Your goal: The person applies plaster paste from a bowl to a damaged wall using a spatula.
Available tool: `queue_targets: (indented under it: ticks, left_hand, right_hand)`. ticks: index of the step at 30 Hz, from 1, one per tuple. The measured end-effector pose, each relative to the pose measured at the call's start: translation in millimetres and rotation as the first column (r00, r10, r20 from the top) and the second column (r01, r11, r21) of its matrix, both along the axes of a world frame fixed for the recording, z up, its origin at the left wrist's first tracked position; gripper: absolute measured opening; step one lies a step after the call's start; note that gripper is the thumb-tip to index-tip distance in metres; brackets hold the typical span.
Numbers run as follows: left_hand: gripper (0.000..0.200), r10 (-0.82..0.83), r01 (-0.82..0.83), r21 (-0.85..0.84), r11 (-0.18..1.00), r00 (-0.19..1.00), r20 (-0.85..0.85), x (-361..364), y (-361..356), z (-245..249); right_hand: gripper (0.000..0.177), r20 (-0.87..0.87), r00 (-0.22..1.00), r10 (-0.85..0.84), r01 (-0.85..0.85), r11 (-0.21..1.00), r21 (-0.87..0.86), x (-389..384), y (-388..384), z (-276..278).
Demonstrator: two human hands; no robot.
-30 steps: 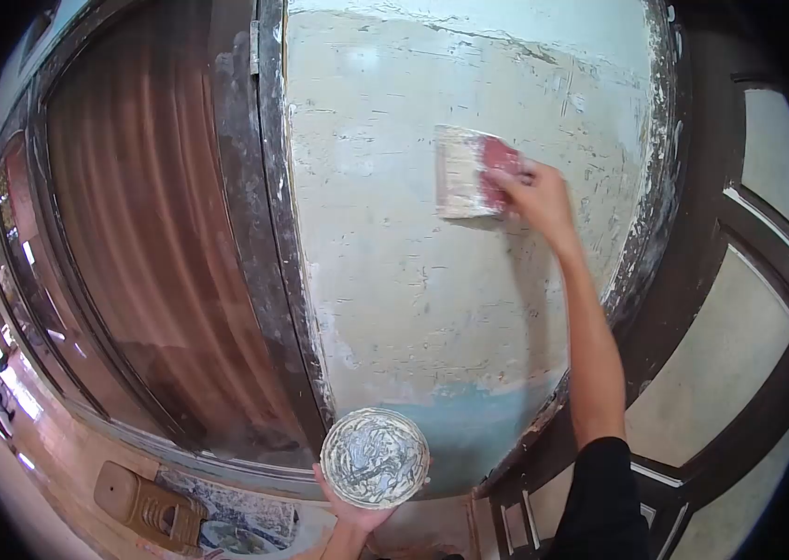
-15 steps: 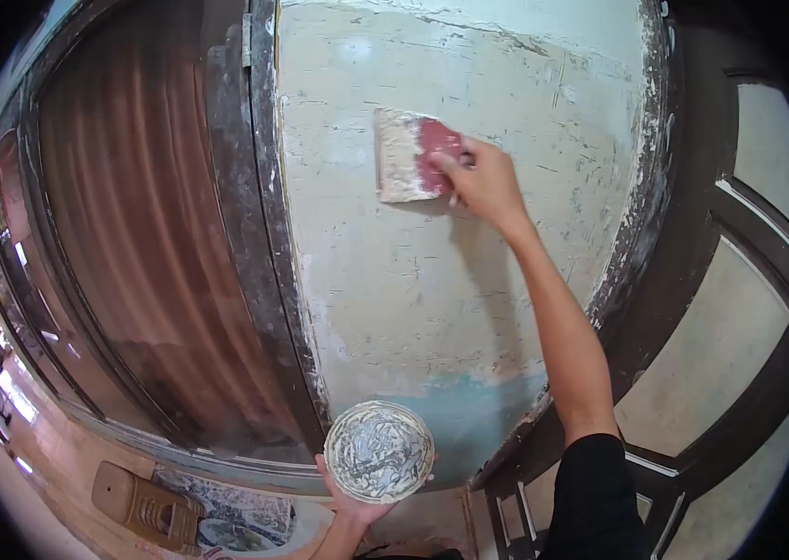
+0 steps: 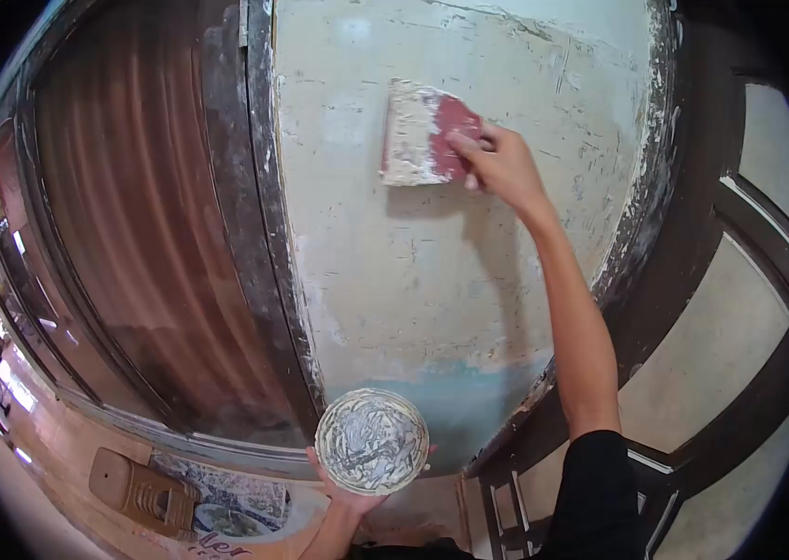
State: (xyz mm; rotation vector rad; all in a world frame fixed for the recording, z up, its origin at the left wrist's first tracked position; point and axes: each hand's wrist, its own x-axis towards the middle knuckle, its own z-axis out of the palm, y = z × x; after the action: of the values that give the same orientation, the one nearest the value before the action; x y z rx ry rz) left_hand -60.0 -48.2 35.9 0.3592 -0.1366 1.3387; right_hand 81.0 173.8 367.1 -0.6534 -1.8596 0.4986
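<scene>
A red putty spreader (image 3: 455,131) is pinched between the thumb and fingers of my right hand (image 3: 502,166). Its broad blade carries a thick layer of off-white putty, and it is held up against the wall panel (image 3: 394,280). That panel is pale, with thin cracks, scrapes and a bluish patch low down. Below, my left hand (image 3: 349,497) cups a round container (image 3: 373,442) from underneath. Grey-white putty, streaked and swirled, coats the inside of the container. Most of the left fingers are hidden beneath it.
Left of the panel is a dark, putty-marked frame (image 3: 236,159) and glass with a brown curtain (image 3: 133,233) behind. A brown plastic stool (image 3: 138,490) stands on the floor beside a patterned sheet (image 3: 226,495). To the right is a dark panelled door (image 3: 693,308).
My right hand has moved slightly up and right with the putty spreader, which is tilted a little more. The container in my left hand shows slightly higher and further left.
</scene>
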Motion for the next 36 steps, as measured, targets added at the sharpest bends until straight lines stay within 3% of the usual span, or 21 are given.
queue_targets:
  ticks: [1, 3, 6, 8, 11, 13, 16, 18, 20, 22, 26, 29, 36]
  left_hand:
    - [0.112, 0.031, -0.031, 0.002, 1.0, 0.999, -0.032, 2.3, -0.3, -0.5]
    - [0.112, 0.047, -0.047, -0.018, 0.999, 0.999, -0.013, 4.3, -1.4, 6.8]
    - [0.113, 0.068, -0.067, -0.024, 0.997, 0.997, 0.031, 2.0, -2.9, 8.4]
    - [0.112, 0.101, -0.099, -0.064, 0.993, 0.994, 0.03, 0.1, -2.6, 12.5]
    - [0.109, 0.083, -0.075, -0.115, 0.99, 0.994, 0.065, -1.1, -4.0, 15.9]
    - [0.105, 0.08, -0.075, -0.045, 0.996, 0.991, 0.109, 1.7, -2.2, 18.2]
    - [0.106, 0.22, -0.218, -0.073, 0.973, 0.975, 0.023, 5.9, -2.5, 16.5]
    - [0.105, 0.306, -0.309, -0.093, 0.947, 0.951, -0.045, 8.3, -0.4, 4.1]
    - [0.104, 0.354, -0.362, -0.084, 0.929, 0.931, -0.094, 11.2, -1.7, 5.0]
    - [0.102, 0.452, -0.478, -0.125, 0.87, 0.872, -0.189, 14.0, -3.9, -2.1]
    - [0.102, 0.477, -0.514, -0.164, 0.842, 0.852, -0.218, 21.3, -0.7, -17.7]
    - [0.102, 0.443, -0.474, -0.171, 0.864, 0.876, -0.191, 25.2, 0.2, -19.8]
    - [0.102, 0.43, -0.485, -0.189, 0.854, 0.862, -0.269, 38.7, -1.8, -21.6]
  right_hand:
    - [0.03, 0.024, 0.999, -0.046, 0.047, 0.999, -0.013, -7.9, 6.0, -4.0]
    - [0.032, 0.009, 0.979, -0.203, 0.2, 0.973, 0.118, 2.1, 27.4, -16.3]
    - [0.034, -0.193, 0.949, -0.25, 0.243, 0.968, -0.06, 61.9, 30.7, -34.5]
    - [0.029, -0.209, 0.943, -0.258, 0.256, 0.966, -0.036, 99.6, 9.5, -50.6]
    - [0.019, -0.242, 0.958, -0.157, 0.148, 0.987, -0.054, 110.1, -29.4, -92.5]
    - [0.016, -0.23, 0.969, -0.094, 0.074, 0.993, -0.094, 99.5, -60.9, -125.2]
    - [0.023, -0.172, 0.985, -0.025, -0.011, 0.979, -0.206, 81.8, -100.9, -178.6]
    - [0.025, -0.262, 0.965, 0.012, -0.129, 0.893, -0.432, 65.0, -128.5, -200.0]
    - [0.024, -0.303, 0.952, 0.037, -0.179, 0.871, -0.457, 56.7, -142.6, -226.0]
    - [0.022, -0.32, 0.947, 0.001, -0.16, 0.868, -0.47, 49.0, -152.1, -244.8]
    - [0.018, -0.294, 0.949, -0.118, -0.047, 0.865, -0.5, 41.7, -163.8, -262.8]
    - [0.016, -0.276, 0.942, -0.193, 0.085, 0.928, -0.362, 36.0, -164.0, -272.7]
    - [0.016, -0.277, 0.931, -0.239, 0.134, 0.927, -0.35, 39.8, -166.1, -284.8]
